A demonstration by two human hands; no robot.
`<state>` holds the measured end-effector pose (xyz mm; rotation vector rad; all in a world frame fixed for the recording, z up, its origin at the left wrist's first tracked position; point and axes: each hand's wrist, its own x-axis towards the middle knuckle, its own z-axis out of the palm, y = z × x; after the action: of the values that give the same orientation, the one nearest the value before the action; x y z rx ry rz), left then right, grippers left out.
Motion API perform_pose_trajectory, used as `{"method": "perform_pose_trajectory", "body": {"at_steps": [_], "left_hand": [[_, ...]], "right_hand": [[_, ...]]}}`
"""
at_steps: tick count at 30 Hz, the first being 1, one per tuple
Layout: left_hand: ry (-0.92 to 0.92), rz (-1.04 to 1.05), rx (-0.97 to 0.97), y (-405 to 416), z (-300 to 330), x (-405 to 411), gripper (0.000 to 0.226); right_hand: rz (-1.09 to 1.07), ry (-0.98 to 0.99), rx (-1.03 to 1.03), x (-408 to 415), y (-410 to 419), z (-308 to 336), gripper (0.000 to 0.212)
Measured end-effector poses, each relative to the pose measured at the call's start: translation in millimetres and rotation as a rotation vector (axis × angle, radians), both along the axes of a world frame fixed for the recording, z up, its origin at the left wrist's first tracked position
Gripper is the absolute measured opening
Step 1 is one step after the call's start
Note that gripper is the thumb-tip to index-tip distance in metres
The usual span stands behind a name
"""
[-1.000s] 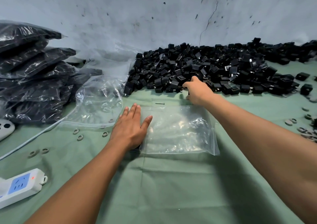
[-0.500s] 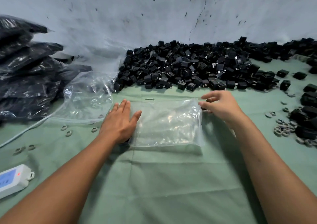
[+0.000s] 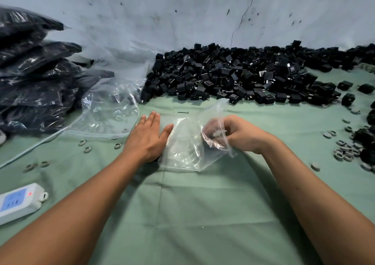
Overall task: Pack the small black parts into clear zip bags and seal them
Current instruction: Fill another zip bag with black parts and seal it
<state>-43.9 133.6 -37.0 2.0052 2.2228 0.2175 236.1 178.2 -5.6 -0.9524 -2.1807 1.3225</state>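
Left hand (image 3: 147, 138) lay flat, fingers spread, pinning the clear bag (image 3: 182, 145); right hand (image 3: 233, 135) had its right edge bunched in curled fingers, black parts (image 3: 233, 76) piled beyond.

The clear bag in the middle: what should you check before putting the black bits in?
1. Right hand holds the clear zip bag: ok, its grip bunches the right edge.
2. Left hand pins the bag's left side flat on the green cloth: ok.
3. Bag mouth open: cannot tell, the plastic is blurred.
4. Bag empty: ok, nothing black inside.
5. Pile of small black parts close behind the bag: ok.
6. Small nail out of the way: not ok, it lies just behind the bag.
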Motion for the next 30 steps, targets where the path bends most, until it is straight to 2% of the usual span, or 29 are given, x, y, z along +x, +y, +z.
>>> {"method": "perform_pose_trajectory", "body": {"at_steps": [3, 5, 8, 10, 11, 13, 15, 17, 20, 23, 25, 28, 30], "left_hand": [[-0.027, -0.004, -0.011, -1, 4, 2, 0.096], [0.041, 0.009, 0.006, -3, 10, 4, 0.093], [0.187, 0.035, 0.264, -3, 23, 22, 0.077], [0.025, 0.02, 0.501, -3, 34, 54, 0.054], [-0.094, 0.007, 0.546, -4, 41, 73, 0.047], [-0.192, -0.02, 0.533, 0, 53, 110, 0.047], [-0.147, -0.039, 0.452, 6, 62, 142, 0.053], [-0.086, -0.043, 0.308, 13, 70, 164, 0.053], [-0.118, -0.06, 0.176, 23, 79, 182, 0.03], [-0.165, -0.104, 0.113, 27, 92, 183, 0.005], [-0.16, -0.138, 0.1, 28, 101, 177, 0.022], [-0.22, -0.169, 0.076, 29, 108, 166, 0.025], [-0.265, -0.18, 0.083, 30, 111, 160, 0.025]], "right_hand": [[-0.023, -0.033, 0.043, -10, 10, 4, 0.019], [-0.027, -0.066, 0.068, -9, 13, 4, 0.015], [-0.117, 0.013, 0.022, -6, 13, -1, 0.022], [-0.189, 0.168, -0.118, -7, 12, -4, 0.023], [-0.219, 0.249, -0.194, -8, 13, -3, 0.022], [-0.265, 0.355, -0.284, -9, 11, -3, 0.02], [-0.294, 0.39, -0.283, -11, 4, -4, 0.028], [-0.319, 0.303, -0.208, -8, -2, -9, 0.033], [-0.326, -0.014, -0.02, 0, -1, -13, 0.031], [-0.316, -0.109, 0.033, 1, 2, -16, 0.028], [-0.323, -0.08, 0.019, -2, -2, -12, 0.035], [-0.335, 0.009, -0.117, -12, -4, -1, 0.049], [-0.32, 0.023, -0.084, -21, -7, 6, 0.051]]}}
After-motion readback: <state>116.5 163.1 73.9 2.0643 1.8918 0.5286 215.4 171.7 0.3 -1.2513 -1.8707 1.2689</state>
